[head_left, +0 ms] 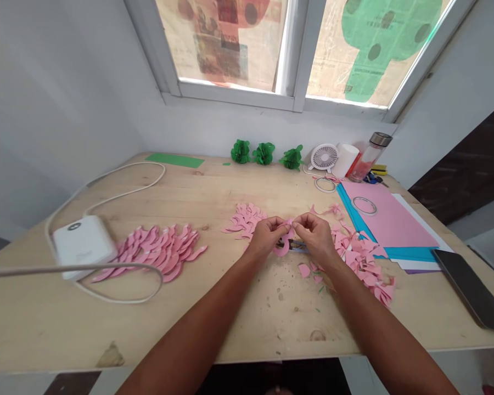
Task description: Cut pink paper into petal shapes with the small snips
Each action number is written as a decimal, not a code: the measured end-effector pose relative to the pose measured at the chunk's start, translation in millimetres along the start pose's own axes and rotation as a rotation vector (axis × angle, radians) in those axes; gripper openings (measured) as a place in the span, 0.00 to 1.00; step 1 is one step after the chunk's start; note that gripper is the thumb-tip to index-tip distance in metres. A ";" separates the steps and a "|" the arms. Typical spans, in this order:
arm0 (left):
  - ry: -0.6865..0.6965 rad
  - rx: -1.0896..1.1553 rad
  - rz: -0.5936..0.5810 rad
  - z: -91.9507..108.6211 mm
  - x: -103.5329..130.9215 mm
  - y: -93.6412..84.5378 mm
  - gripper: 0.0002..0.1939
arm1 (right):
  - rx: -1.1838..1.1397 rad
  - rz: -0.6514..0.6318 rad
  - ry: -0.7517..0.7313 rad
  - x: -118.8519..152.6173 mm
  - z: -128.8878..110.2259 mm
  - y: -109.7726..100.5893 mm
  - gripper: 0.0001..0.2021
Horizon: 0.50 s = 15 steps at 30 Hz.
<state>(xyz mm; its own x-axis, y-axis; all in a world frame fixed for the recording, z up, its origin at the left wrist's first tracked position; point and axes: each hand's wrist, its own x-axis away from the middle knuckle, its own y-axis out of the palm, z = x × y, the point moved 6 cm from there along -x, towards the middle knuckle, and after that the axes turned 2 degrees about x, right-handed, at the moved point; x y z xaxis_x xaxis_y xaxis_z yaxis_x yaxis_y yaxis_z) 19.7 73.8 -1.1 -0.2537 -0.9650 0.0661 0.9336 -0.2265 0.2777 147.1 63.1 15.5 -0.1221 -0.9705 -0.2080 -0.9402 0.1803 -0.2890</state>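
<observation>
Both hands meet over the middle of the wooden table. My left hand (267, 236) pinches a curved pink paper piece (282, 248), which hangs below the fingertips. Close beside it, the fingers of my right hand (315, 233) are pressed together at the top of the same piece. A pile of small wavy pink cutouts (246, 219) lies just behind my left hand. Pink paper scraps (364, 263) are heaped to the right of my right hand. Farther left, larger curved pink pieces (160, 249) lie in overlapping rows.
A white power bank (83, 246) with a looping cable sits at the left. Green paper ornaments (264, 153), a small fan (324, 157) and a glass bottle (370, 157) stand along the back. Pink sheets (399, 219) and a dark phone (471, 288) lie at the right.
</observation>
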 end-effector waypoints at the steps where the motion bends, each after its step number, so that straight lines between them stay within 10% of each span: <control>1: 0.005 0.006 0.005 0.2 -0.6 -0.2 0.11 | 0.001 0.001 0.002 -0.2 0.3 0.0 0.06; 15: 0.042 0.010 0.008 -2.1 -7.1 -4.4 0.08 | 0.078 0.008 -0.032 0.5 -0.6 -0.9 0.06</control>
<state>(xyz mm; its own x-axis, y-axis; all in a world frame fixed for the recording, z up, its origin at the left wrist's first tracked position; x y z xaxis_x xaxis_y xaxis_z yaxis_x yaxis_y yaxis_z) 17.9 81.3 -4.8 -0.2357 -0.9714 0.0282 0.9328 -0.2180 0.2871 147.7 62.3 16.2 -0.1182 -0.9636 -0.2398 -0.9113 0.2012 -0.3591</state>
